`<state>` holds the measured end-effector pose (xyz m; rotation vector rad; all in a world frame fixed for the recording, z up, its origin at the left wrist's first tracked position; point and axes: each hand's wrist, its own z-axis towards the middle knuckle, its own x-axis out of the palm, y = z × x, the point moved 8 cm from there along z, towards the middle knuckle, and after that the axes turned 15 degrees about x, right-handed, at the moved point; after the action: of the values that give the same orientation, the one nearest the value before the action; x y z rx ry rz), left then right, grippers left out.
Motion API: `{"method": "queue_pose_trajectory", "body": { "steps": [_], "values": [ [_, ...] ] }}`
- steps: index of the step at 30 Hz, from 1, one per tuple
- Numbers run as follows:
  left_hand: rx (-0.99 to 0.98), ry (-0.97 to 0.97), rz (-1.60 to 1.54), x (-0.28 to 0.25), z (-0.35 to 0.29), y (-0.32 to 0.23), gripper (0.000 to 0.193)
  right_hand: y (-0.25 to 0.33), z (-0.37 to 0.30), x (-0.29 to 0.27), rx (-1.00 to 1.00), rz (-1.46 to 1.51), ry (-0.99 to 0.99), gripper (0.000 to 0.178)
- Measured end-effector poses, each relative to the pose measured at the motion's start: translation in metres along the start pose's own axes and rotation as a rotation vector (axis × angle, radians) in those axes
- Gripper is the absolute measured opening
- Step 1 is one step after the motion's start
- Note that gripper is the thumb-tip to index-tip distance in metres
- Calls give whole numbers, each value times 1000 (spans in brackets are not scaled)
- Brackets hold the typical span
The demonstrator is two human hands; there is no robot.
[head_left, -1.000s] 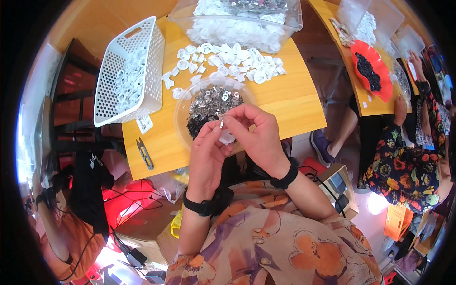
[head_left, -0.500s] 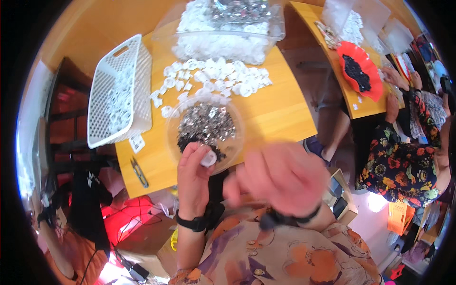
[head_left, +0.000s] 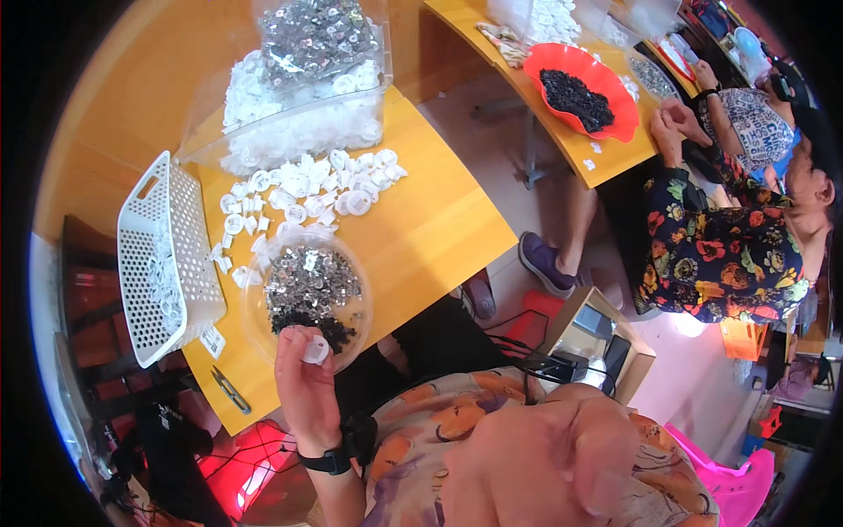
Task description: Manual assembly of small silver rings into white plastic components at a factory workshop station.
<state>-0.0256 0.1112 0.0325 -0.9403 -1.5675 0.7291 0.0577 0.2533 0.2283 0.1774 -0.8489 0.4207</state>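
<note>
My left hand (head_left: 307, 391) pinches a small white plastic piece (head_left: 316, 350) between thumb and fingers, at the near edge of a round clear bowl (head_left: 365, 303). Shiny metal bits (head_left: 307, 277) fill most of that bowl, and small black parts (head_left: 299, 321) lie at its near side. Close to the camera and blurred, my right hand (head_left: 544, 461) is in front of my patterned shirt, apart from the left. Its fingertips cannot be made out. Beyond the bowl, many loose white plastic pieces (head_left: 307, 189) are spread over the wooden table (head_left: 430, 211).
A white perforated basket (head_left: 200, 277) stands left, with snips (head_left: 230, 391) on the table nearby. Behind the loose pieces is a clear bin (head_left: 385, 88) holding white parts and a bag of metal bits (head_left: 316, 39). At another table on the right, a person works near a red bowl (head_left: 625, 119).
My view has turned to the right, so the table sits further left. My right hand has come down and nearer my body; my left still holds the white piece.
</note>
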Motion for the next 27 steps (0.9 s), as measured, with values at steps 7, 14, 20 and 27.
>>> {"method": "queue_pose_trajectory", "body": {
  "steps": [7, 14, 20, 27],
  "values": [
    [16, 32, -10, -2, -2, -2, 12, 3, 2, 4, 41, 0, -65, 34],
    [12, 34, 14, -5, 1, 1, 13, -1, 1, -2, 4, -81, 58, 30],
    [2, 39, -17, -2, -1, -1, 7, -1, -2, 0, -42, -76, -29, 29],
    [5, -12, -13, -7, -3, -1, 10, -1, 1, 0, -29, -42, -62, 30]
  ]
}}
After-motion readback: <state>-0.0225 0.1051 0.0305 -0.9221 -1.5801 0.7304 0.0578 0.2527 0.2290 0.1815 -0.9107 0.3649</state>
